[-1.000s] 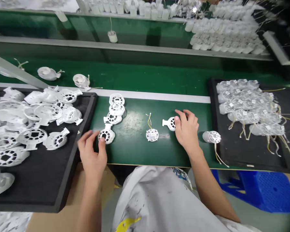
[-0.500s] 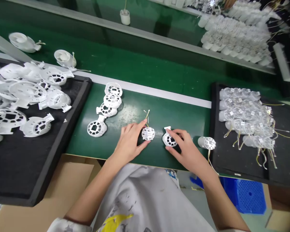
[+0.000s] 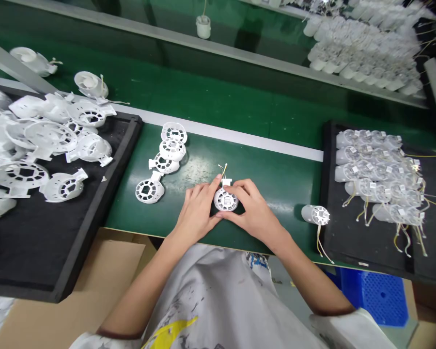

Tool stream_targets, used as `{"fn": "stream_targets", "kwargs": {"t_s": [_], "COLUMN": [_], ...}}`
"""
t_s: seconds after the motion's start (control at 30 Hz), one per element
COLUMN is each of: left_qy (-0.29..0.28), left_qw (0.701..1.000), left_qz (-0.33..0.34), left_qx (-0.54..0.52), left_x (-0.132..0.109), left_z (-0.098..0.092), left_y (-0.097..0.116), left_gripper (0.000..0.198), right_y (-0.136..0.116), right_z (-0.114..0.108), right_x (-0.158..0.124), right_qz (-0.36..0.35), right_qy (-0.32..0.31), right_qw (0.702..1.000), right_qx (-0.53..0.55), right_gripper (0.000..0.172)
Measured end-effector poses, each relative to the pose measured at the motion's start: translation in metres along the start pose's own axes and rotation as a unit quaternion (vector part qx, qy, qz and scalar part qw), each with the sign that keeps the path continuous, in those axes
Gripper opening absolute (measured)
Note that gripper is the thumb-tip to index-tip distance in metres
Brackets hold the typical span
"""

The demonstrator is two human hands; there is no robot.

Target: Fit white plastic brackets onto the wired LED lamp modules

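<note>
Before me a white slotted plastic housing [image 3: 225, 200] with a short tab lies over the end of a wired white cylindrical part, whose wires [image 3: 224, 169] stick up beyond the tab. The cylinder's body is mostly hidden beneath the housing. My left hand [image 3: 198, 209] curls its thumb and forefinger around the left side of this pair. From the right, my right hand [image 3: 257, 211] grips the housing between thumb and fingers. The two thumbs meet at its near edge. Another white cylindrical part [image 3: 314, 214] with wires lies on its side to the right.
Several slotted housings [image 3: 172, 149] form a column on the green bench, left of my hands. A black tray [image 3: 32, 257] at left carries a heap of similar housings. The right-hand black tray [image 3: 334, 242] holds rows of wired cylinders. Two assembled white units [image 3: 90, 85] lie beyond the pale strip.
My right hand has brought the slotted housing leftward onto the wired cylindrical part in my left hand. The two hands now meet around both pieces.
</note>
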State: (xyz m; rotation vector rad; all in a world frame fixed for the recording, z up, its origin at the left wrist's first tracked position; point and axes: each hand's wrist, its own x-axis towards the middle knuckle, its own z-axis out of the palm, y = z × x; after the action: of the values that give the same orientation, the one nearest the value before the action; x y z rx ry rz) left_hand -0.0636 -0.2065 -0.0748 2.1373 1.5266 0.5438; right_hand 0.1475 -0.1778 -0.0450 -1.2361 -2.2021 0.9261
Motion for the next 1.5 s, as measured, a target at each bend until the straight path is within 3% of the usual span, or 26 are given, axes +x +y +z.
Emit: {"fn": "stream_targets", "kwargs": {"t_s": [0.23, 0.3, 0.37, 0.43, 0.5, 0.57, 0.63, 0.7, 0.77, 0.8, 0.83, 0.9, 0.97, 1.07, 1.17, 1.23, 1.3, 1.37, 1.5], "left_qy": [-0.036, -0.051, -0.033, -0.028, -0.077, -0.157, -0.200, -0.161, -0.038, 0.029, 0.082, 0.126, 0.138, 0.136, -0.019, -0.102, -0.093, -0.043, 0.006], "left_qw": [0.998, 0.993, 0.981, 0.954, 0.910, 0.861, 0.851, 0.905, 0.972, 0.989, 0.994, 0.991, 0.988, 0.985, 0.972, 0.968, 0.982, 0.993, 0.998], "left_qz": [0.030, 0.025, -0.030, -0.096, -0.125, -0.106, -0.055, 0.005, 0.034, 0.033, 0.027, 0.031, 0.045, 0.106, 0.179, 0.163, 0.115, 0.071, 0.038], "left_qx": [-0.047, -0.107, -0.187, -0.281, -0.388, -0.473, -0.483, -0.393, -0.228, -0.139, -0.067, 0.015, 0.044, -0.007, -0.148, -0.163, -0.119, -0.080, -0.046], "left_x": [-0.001, -0.003, -0.002, 0.002, 0.010, 0.024, 0.047, 0.082, 0.128, 0.153, 0.176, 0.210, 0.219, 0.182, 0.109, 0.061, 0.023, 0.000, -0.009], "left_z": [-0.013, -0.024, -0.033, -0.036, -0.033, -0.026, -0.017, -0.009, -0.004, -0.002, -0.002, -0.001, 0.000, 0.004, 0.007, 0.008, 0.013, 0.021, 0.033], "left_y": [0.000, 0.000, 0.002, 0.011, 0.026, 0.044, 0.059, 0.067, 0.065, 0.063, 0.059, 0.055, 0.055, 0.058, 0.057, 0.054, 0.051, 0.050, 0.054], "left_gripper": [0.108, 0.092, 0.062, 0.045, 0.045, 0.043, 0.040, 0.039, 0.040, 0.042, 0.043, 0.042, 0.046, 0.064, 0.088, 0.094, 0.087, 0.080, 0.083], "right_y": [-0.005, -0.006, -0.009, -0.014, -0.018, -0.020, -0.018, -0.012, -0.001, 0.006, 0.013, 0.027, 0.036, 0.034, 0.020, 0.013, 0.010, 0.013, 0.023], "right_z": [-0.007, -0.005, -0.001, 0.002, 0.002, -0.009, -0.032, -0.065, -0.097, -0.109, -0.117, -0.120, -0.109, -0.084, -0.067, -0.061, -0.056, -0.047, -0.026], "right_x": [0.010, 0.008, 0.002, -0.007, -0.022, -0.041, -0.066, -0.095, -0.121, -0.130, -0.136, -0.135, -0.120, -0.089, -0.069, -0.066, -0.068, -0.071, -0.070], "right_qz": [0.004, 0.003, -0.004, -0.007, 0.000, 0.021, 0.049, 0.100, 0.190, 0.241, 0.283, 0.321, 0.303, 0.215, 0.066, 0.004, 0.018, 0.063, 0.090], "right_qy": [-0.038, -0.029, -0.009, 0.035, 0.099, 0.155, 0.165, 0.156, 0.178, 0.190, 0.198, 0.193, 0.181, 0.142, 0.076, 0.078, 0.118, 0.137, 0.091], "right_qw": [0.995, 0.995, 0.997, 0.997, 0.994, 0.986, 0.983, 0.974, 0.942, 0.917, 0.892, 0.860, 0.860, 0.909, 0.973, 0.990, 0.992, 0.988, 0.986], "right_qx": [-0.090, -0.092, -0.079, -0.066, -0.055, -0.050, -0.072, -0.129, -0.212, -0.256, -0.293, -0.346, -0.368, -0.327, -0.205, -0.119, -0.037, 0.032, 0.108], "right_gripper": [0.046, 0.047, 0.050, 0.051, 0.053, 0.055, 0.057, 0.059, 0.064, 0.066, 0.066, 0.064, 0.059, 0.054, 0.054, 0.048, 0.041, 0.037, 0.034]}}
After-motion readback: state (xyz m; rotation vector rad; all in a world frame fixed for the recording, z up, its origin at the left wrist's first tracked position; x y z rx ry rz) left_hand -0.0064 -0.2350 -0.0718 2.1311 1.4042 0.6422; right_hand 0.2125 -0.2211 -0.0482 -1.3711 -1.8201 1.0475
